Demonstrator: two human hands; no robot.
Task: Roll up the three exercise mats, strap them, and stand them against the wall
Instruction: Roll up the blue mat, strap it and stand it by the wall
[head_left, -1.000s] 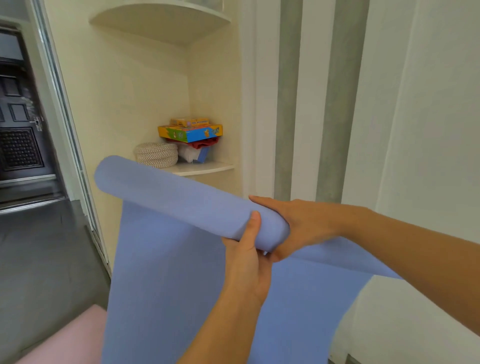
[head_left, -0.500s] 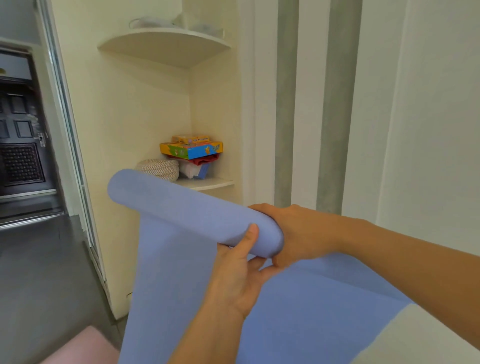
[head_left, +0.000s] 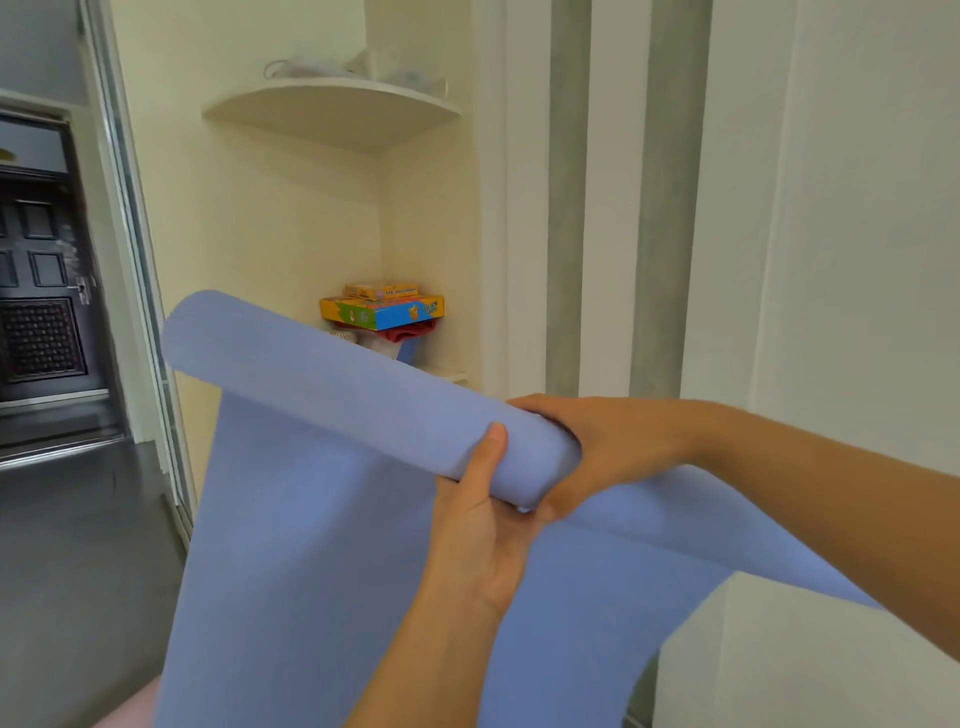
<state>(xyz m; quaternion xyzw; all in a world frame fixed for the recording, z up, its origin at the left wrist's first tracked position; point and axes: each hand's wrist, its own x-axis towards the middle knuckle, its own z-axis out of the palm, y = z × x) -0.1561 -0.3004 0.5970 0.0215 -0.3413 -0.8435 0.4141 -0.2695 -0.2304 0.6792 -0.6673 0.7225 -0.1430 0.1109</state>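
A blue exercise mat (head_left: 322, 519) is held up in the air, its top part rolled into a tube that slants from upper left to lower right. The loose rest hangs down in front of me. My left hand (head_left: 483, 540) grips the near end of the roll from below, thumb up over it. My right hand (head_left: 608, 447) wraps round the roll's right end from behind. A corner of a pink mat (head_left: 130, 712) shows at the bottom left on the floor.
A cream wall with two corner shelves (head_left: 332, 104) stands ahead; the lower shelf carries colourful boxes (head_left: 384, 309). A dark door (head_left: 41, 291) and dark floor (head_left: 78, 561) lie to the left. A white wall (head_left: 857, 260) rises on the right.
The roll has risen and now hides the woven basket on the lower shelf. My view has tilted up. Both hands keep their hold on the roll's end.
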